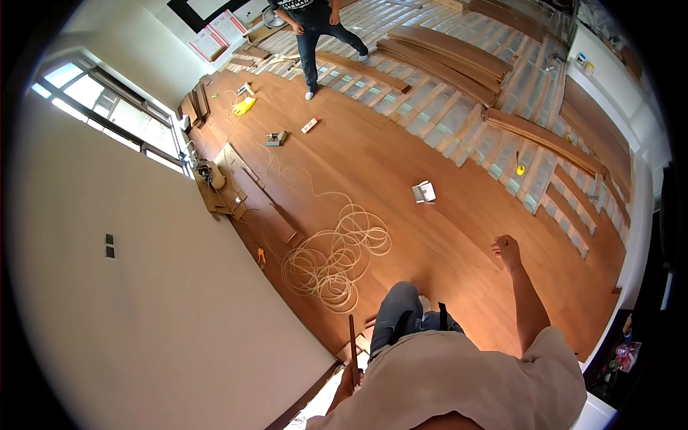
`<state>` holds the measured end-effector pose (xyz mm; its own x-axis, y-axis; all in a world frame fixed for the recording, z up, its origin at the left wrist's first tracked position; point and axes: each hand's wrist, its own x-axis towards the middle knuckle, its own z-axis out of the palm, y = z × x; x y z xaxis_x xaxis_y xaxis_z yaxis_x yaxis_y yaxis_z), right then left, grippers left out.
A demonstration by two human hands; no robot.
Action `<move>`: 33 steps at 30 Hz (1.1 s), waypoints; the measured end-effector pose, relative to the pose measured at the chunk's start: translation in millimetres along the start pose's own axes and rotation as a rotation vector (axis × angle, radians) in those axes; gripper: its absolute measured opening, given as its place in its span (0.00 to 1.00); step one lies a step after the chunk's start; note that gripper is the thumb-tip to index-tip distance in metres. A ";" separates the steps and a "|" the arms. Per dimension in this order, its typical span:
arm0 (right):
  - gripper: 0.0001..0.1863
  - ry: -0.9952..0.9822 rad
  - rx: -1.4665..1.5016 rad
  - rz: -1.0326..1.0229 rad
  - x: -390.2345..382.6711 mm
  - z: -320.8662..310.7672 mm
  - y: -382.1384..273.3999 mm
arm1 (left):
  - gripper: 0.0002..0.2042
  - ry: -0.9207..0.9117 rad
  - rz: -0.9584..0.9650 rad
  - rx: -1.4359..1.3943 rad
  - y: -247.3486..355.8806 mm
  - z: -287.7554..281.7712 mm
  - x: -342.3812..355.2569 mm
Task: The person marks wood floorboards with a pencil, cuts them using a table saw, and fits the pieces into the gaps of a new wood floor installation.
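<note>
My left hand (pixel 349 381) is low in the picture beside my hip, closed round a narrow dark brown wood strip (pixel 352 340) that stands nearly upright. My right hand (pixel 507 251) hangs out to the right above the laid brown wood floor (pixel 444 244), its fingers curled with nothing visible in them. A loose tangle of pale hose (pixel 337 261) lies on the floor ahead of my left hand. Farther forward, a small white and grey box (pixel 423 192) rests on the boards.
Another person (pixel 315 43) stands at the far edge of the laid boards. Beyond are bare battens (pixel 430 107) and stacked planks (pixel 448 61). A nail gun (pixel 276 138), a yellow bag (pixel 244 105), an air compressor (pixel 211 175) and offcuts (pixel 283 226) lie toward the window wall (pixel 143 287).
</note>
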<state>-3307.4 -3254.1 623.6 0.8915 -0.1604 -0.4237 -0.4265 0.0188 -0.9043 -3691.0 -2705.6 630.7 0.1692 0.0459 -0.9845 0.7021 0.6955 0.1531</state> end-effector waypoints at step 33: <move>0.06 -0.216 -0.362 0.371 718.2 375.2 -197.7 | 0.23 0.073 0.015 -0.594 496.7 380.9 149.6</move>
<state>-2525.5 -3002.7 478.6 0.6664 -0.0012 -0.7456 -0.7090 -0.3106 -0.6332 -3053.5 -2626.4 592.0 0.1134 0.0936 -0.9891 0.1895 0.9752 0.1140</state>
